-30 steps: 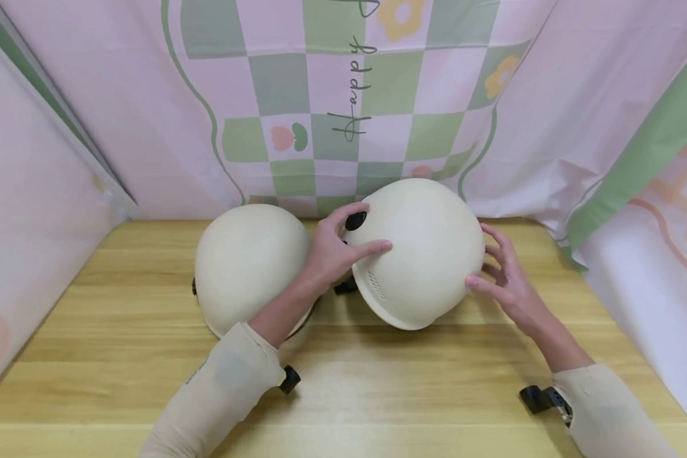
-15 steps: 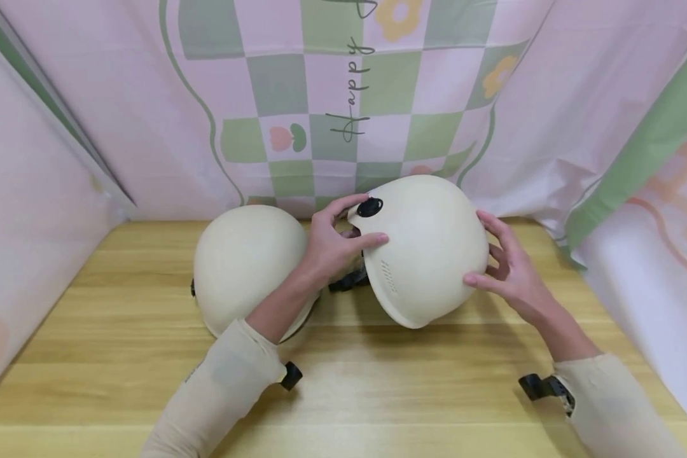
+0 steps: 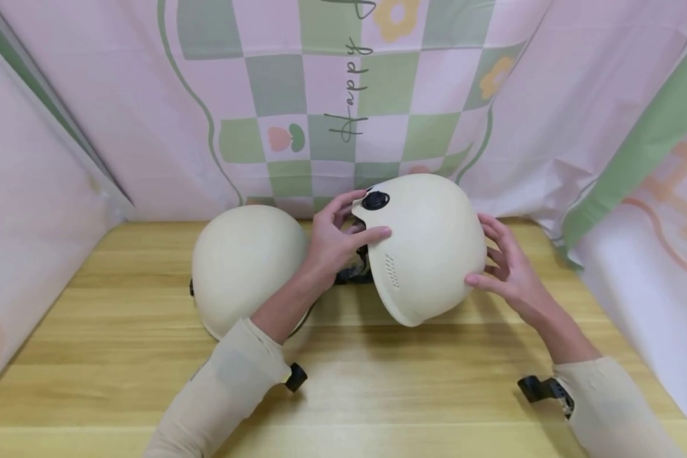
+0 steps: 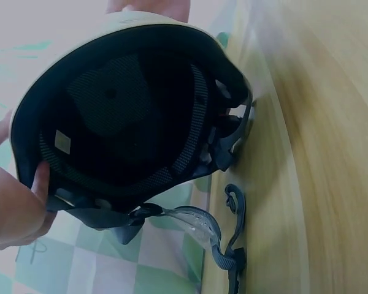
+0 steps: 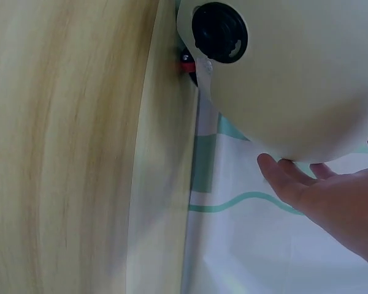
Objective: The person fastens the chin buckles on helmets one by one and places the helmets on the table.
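Observation:
A cream helmet is tilted on its side at the back of the table, its opening facing left. My left hand grips its rim, thumb on the outer shell and a finger inside the opening. The dark padded lining shows in the left wrist view, with a chin strap hanging from it. My right hand rests spread fingertips and thumb on the rounded crown, palm away from the shell. A black round fitting sits on the shell's side.
A second cream helmet sits dome up to the left, partly behind my left forearm. Both stand on a wooden table. A printed curtain hangs right behind them, and more cloth encloses the sides.
The held helmet has turned so that its round black fitting and vent slots show more fully. My left thumb now lies lower beside the fitting. The other helmet stays put.

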`<state>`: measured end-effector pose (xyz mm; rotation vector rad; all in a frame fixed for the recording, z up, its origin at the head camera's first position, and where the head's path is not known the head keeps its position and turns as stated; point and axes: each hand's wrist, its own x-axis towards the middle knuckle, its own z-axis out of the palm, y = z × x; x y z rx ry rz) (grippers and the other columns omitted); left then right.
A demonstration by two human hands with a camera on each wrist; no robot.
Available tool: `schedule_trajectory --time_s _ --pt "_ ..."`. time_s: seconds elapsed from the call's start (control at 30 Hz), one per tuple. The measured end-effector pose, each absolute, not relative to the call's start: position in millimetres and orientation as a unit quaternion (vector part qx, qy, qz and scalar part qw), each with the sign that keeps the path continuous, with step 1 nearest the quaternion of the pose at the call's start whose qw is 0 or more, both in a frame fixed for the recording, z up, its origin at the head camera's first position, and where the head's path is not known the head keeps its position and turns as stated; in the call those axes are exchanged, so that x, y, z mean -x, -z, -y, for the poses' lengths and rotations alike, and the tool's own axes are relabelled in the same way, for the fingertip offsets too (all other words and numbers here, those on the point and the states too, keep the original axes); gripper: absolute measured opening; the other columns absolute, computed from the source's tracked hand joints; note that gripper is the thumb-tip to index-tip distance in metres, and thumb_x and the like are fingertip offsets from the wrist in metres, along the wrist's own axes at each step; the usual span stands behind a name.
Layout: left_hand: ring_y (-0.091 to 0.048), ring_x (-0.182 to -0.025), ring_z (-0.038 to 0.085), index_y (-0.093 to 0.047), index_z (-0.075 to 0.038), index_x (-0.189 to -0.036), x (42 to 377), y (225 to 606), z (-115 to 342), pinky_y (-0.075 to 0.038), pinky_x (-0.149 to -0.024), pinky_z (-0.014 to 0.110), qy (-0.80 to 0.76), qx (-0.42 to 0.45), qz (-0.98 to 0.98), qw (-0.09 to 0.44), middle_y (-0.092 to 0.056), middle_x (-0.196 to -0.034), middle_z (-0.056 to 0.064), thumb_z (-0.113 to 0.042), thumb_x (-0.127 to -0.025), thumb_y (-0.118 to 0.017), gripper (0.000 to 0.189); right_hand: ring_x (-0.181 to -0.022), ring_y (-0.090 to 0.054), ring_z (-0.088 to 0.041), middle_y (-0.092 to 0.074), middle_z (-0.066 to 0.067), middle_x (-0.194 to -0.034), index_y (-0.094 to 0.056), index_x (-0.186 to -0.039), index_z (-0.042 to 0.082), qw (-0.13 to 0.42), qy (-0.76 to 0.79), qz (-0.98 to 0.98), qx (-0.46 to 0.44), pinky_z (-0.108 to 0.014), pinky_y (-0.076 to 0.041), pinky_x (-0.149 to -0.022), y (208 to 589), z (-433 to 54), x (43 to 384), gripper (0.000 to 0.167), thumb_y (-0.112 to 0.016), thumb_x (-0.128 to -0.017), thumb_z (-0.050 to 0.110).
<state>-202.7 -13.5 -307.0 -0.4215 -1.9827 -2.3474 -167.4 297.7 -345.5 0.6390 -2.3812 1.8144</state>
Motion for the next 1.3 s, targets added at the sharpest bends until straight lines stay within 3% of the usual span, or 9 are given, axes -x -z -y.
schedule_trajectory --time_s 0.13,0.37,0.53,0.73,0.9,1.0,1.17,1.27,1.3 --pt "-0.070 -0.106 0.027 -0.062 -0.007 -0.140 202.4 307.3 13.6 -0.058 -0.087 0.029 0.766 0.128 0.630 0.005 -0.067 -0.129 0.015 0.002 -0.083 -0.084 0.061 -0.132 -0.045 -0.012 -0.025 -0.015 -0.162 -0.023 -0.165 0.021 0.040 -0.598 0.774 -0.204 -0.016 -0.048 -0.094 347.6 -298.4 167.2 0.096 -0.069 -0.088 -0.011" --pt "-0.065 -0.105 0.017 -0.061 -0.007 -0.142 203.3 311.5 13.7 -0.055 -0.090 0.029 0.775 0.140 0.616 0.008 -0.053 -0.146 0.004 0.003 -0.085 -0.082 0.062 -0.132 -0.044 -0.014 -0.025 -0.015 -0.163 -0.023 -0.165 0.020 0.034 -0.604 0.769 -0.205 -0.016 -0.048 -0.094 347.8 -297.9 167.5 0.094 -0.069 -0.089 -0.010" --pt "-0.061 -0.108 0.014 -0.059 0.000 -0.143 203.4 311.5 11.8 -0.053 -0.099 0.035 0.782 0.156 0.603 0.029 -0.050 -0.151 0.007 0.009 -0.084 -0.080 0.064 -0.133 -0.044 -0.015 -0.026 -0.015 -0.162 -0.023 -0.165 0.021 0.028 -0.601 0.771 -0.208 -0.016 -0.048 -0.094 346.7 -299.8 167.6 0.094 -0.068 -0.089 -0.010" --pt "-0.061 -0.117 0.016 -0.055 0.004 -0.146 204.0 308.0 10.7 -0.051 -0.106 0.045 0.769 0.183 0.611 0.041 -0.047 -0.153 0.011 0.009 -0.085 -0.078 0.065 -0.123 -0.052 -0.011 -0.030 -0.016 -0.159 -0.024 -0.164 0.021 0.026 -0.595 0.776 -0.210 -0.018 -0.051 -0.091 349.2 -301.8 166.1 0.092 -0.067 -0.090 -0.012" --pt "-0.063 -0.106 0.014 -0.054 0.004 -0.147 202.9 301.2 6.7 -0.052 -0.104 0.045 0.753 0.200 0.625 0.044 -0.045 -0.154 0.013 0.006 -0.086 -0.079 0.065 -0.125 -0.051 -0.011 -0.030 -0.015 -0.160 -0.026 -0.163 0.019 0.016 -0.589 0.779 -0.213 -0.018 -0.052 -0.091 344.0 -304.3 165.1 0.087 -0.065 -0.091 -0.012" --pt "-0.064 -0.108 0.015 -0.054 0.004 -0.147 202.4 297.4 2.6 -0.053 -0.102 0.039 0.748 0.206 0.629 0.045 -0.045 -0.153 0.013 0.005 -0.087 -0.080 0.066 -0.129 -0.049 -0.009 -0.036 -0.009 -0.157 -0.030 -0.161 0.013 0.037 -0.597 0.769 -0.227 -0.016 -0.050 -0.095 332.8 -301.8 166.0 0.085 -0.064 -0.089 -0.016" --pt "-0.063 -0.119 0.021 -0.055 0.002 -0.146 204.5 296.2 -5.7 -0.053 -0.102 0.034 0.743 0.214 0.633 0.041 -0.045 -0.152 0.008 0.002 -0.086 -0.082 0.065 -0.131 -0.050 -0.009 -0.049 -0.003 -0.149 -0.043 -0.154 0.001 0.131 -0.547 0.787 -0.255 -0.014 -0.043 -0.102 304.6 -284.4 167.1 0.086 -0.071 -0.076 -0.024" --pt "-0.062 -0.122 0.020 -0.055 0.002 -0.146 205.8 295.5 -9.9 -0.054 -0.101 0.035 0.735 0.222 0.639 0.042 -0.044 -0.153 0.008 0.000 -0.087 -0.082 0.065 -0.135 -0.048 -0.009 -0.051 -0.005 -0.152 -0.051 -0.151 0.005 0.171 -0.453 0.835 -0.260 -0.014 -0.040 -0.104 287.0 -273.5 166.6 0.086 -0.082 -0.074 -0.014" --pt "-0.062 -0.122 0.019 -0.055 0.001 -0.146 206.2 295.2 -11.0 -0.054 -0.101 0.034 0.730 0.226 0.644 0.043 -0.044 -0.153 0.007 0.000 -0.087 -0.082 0.065 -0.137 -0.047 -0.011 -0.050 -0.006 -0.153 -0.053 -0.151 0.008 0.178 -0.420 0.851 -0.260 -0.020 -0.040 -0.108 281.9 -270.4 166.7 0.086 -0.085 -0.073 -0.009"
